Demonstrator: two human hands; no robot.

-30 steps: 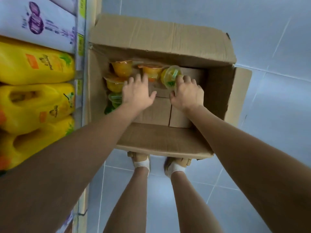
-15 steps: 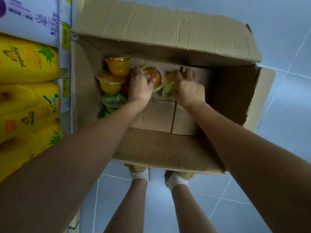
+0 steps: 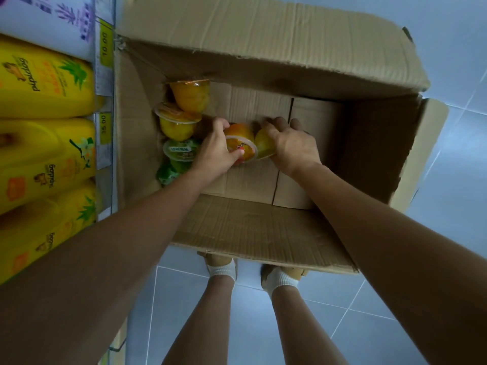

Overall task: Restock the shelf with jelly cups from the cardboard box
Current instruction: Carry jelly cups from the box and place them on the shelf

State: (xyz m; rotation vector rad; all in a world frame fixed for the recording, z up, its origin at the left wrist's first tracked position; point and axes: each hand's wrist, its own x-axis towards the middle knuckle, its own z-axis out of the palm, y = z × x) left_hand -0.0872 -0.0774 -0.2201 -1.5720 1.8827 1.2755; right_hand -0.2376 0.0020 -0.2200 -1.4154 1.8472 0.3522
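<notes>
A pale blue tiled floor [image 3: 461,180] is carrying an open cardboard box [image 3: 263,227], which is standing against a shelf [image 3: 105,75] of yellow bottles [image 3: 44,83]. Near the middle of the box bottom, the left hand [image 3: 216,151] is curling fingers and thumb round an orange jelly cup [image 3: 241,143]. The right hand [image 3: 292,143] is cupping a yellow jelly cup [image 3: 263,144] with bent fingers, and the two cups are touching. More jelly cups [image 3: 178,122] are lying along the box's left wall.

Floor: pale blue tiled floor [image 3: 453,206]; open brown cardboard box [image 3: 263,227] stands on it.
Left side: shelf [image 3: 105,164] carrying yellow plastic bottles [image 3: 44,83] in a row.
</notes>
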